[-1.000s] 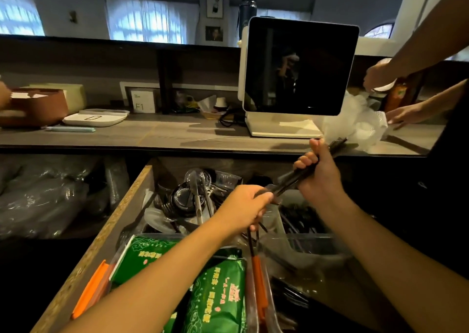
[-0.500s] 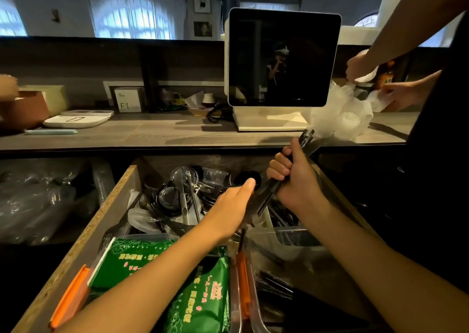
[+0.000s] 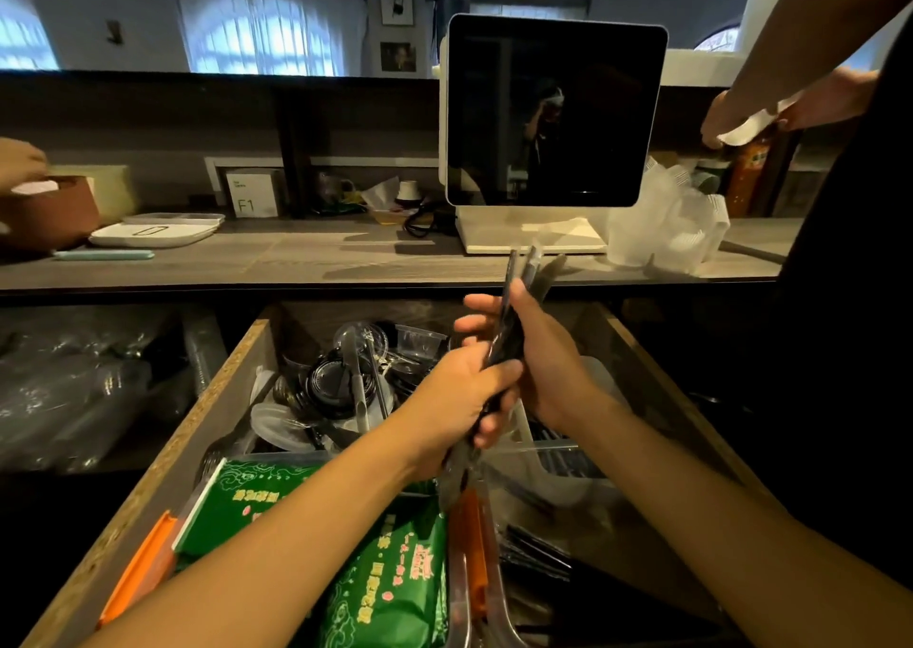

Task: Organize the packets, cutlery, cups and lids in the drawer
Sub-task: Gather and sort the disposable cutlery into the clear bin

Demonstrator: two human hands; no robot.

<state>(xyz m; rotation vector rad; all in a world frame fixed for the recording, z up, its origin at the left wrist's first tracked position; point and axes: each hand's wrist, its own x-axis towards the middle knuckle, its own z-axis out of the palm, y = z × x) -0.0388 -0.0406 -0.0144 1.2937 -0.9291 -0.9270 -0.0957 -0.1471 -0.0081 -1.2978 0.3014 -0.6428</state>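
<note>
I'm mid-sort: the green packets [image 3: 390,593] sit in their bin, but lids [image 3: 331,383] and cups [image 3: 420,341] lie jumbled at the drawer's [image 3: 197,415] back. My left hand [image 3: 457,398] and right hand [image 3: 541,365] both clamp a bundle of black cutlery [image 3: 509,331], upright above the drawer.

green packets [image 3: 390,593], black cutlery [image 3: 509,336], orange clips [image 3: 472,548]
</note>
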